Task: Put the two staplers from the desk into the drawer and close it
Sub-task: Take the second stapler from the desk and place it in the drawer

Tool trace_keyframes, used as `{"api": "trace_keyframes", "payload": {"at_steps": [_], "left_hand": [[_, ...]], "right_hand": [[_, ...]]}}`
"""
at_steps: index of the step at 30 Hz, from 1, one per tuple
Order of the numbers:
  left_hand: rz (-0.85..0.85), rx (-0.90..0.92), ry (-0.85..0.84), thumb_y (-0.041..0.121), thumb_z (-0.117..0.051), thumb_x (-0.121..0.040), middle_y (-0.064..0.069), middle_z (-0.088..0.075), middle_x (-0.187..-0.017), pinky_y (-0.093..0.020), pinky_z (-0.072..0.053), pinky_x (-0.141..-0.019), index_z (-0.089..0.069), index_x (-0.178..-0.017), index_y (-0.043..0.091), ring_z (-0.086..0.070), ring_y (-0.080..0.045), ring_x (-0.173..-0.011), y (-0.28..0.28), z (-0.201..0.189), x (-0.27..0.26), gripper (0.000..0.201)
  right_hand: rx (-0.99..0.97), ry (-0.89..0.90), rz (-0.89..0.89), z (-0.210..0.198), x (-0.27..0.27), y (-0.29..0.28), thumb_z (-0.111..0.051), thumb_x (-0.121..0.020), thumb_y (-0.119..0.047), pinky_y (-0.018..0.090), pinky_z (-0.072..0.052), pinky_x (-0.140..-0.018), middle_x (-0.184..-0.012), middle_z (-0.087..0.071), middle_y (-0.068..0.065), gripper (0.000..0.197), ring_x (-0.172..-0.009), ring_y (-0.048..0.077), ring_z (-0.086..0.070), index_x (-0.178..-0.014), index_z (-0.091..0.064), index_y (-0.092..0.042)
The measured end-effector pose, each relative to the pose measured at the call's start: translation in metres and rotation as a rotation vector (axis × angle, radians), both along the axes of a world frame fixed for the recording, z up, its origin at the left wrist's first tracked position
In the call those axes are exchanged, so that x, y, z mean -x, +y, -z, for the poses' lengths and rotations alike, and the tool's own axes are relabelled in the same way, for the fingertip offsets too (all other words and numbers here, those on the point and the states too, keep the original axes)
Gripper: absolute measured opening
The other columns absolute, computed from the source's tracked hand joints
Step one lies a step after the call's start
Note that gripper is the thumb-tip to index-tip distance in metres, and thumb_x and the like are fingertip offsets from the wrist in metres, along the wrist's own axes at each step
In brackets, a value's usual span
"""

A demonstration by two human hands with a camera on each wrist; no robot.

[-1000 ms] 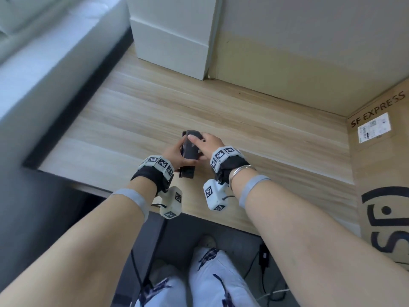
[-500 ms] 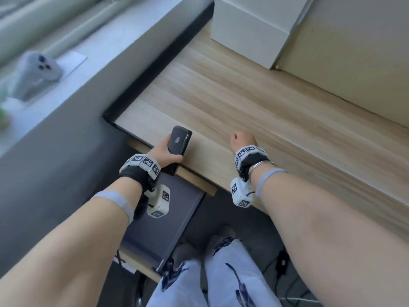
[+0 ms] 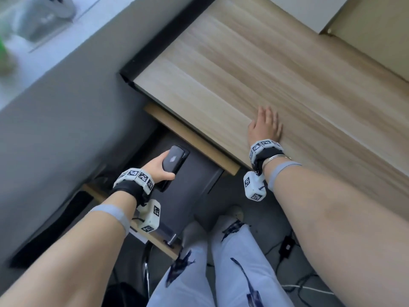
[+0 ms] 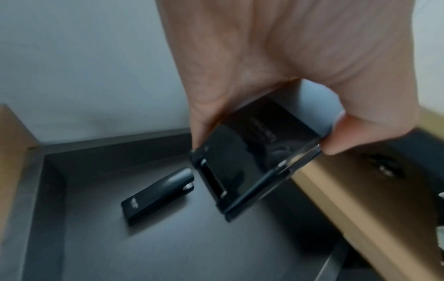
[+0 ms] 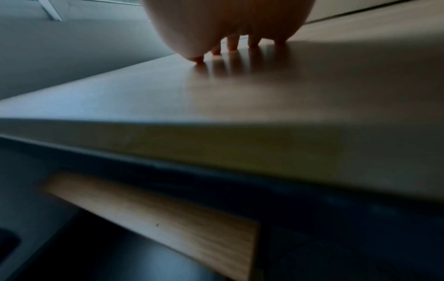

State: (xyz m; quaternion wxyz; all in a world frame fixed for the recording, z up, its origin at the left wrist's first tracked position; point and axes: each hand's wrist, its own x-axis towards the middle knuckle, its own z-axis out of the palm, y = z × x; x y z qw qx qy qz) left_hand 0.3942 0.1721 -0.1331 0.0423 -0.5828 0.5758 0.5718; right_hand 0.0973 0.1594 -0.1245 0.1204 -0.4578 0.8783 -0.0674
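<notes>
My left hand (image 3: 158,168) grips a black stapler (image 3: 174,161) and holds it over the open dark drawer (image 3: 194,191) below the desk's front edge. In the left wrist view the held stapler (image 4: 254,161) hangs above the drawer floor (image 4: 168,237), pinched between thumb and fingers. A second black stapler (image 4: 157,196) lies flat on that floor, to the left of the held one. My right hand (image 3: 265,127) rests flat on the wooden desk (image 3: 254,69) with fingers straight, holding nothing. The right wrist view shows its fingertips (image 5: 231,45) touching the desk top (image 5: 240,98).
The drawer's wooden front (image 3: 155,237) with a metal handle (image 3: 171,239) stands near my knees (image 3: 199,273). A grey wall (image 3: 55,120) lies left of the drawer. Cables (image 3: 294,284) run over the floor at the right. A white box (image 3: 318,9) stands at the desk's back.
My left hand has carried the stapler off the desk, left and down, over the open drawer. My right hand let go of it and now lies flat on the desk.
</notes>
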Motion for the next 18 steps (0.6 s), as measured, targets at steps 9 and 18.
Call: {"api": "trace_keyframes", "payload": {"at_steps": [9,18], "left_hand": [[0.075,-0.105,-0.181,0.013,-0.069,-0.060,-0.016,-0.054,-0.129,-0.038,-0.047,-0.102,-0.026,-0.144,0.029,-0.058,-0.032,-0.112,0.025,0.107,0.002,0.096],[0.129,-0.123,-0.247,0.007,-0.070,-0.065,-0.018,-0.049,-0.133,-0.040,-0.047,-0.101,-0.025,-0.145,0.031,-0.055,-0.036,-0.117,0.016,0.158,0.023,0.094]], "right_hand": [[0.079,0.142,-0.040,0.017,-0.002,0.012,-0.036,-0.093,-0.025,0.042,-0.011,-0.122,-0.162,-0.021,-0.004,0.060,-0.150,0.019,-0.017,-0.151,-0.024,-0.025],[0.097,0.176,-0.032,0.020,-0.001,0.012,-0.035,-0.090,-0.025,0.040,-0.012,-0.122,-0.161,-0.023,-0.005,0.061,-0.150,0.017,-0.018,-0.151,-0.025,-0.027]]}}
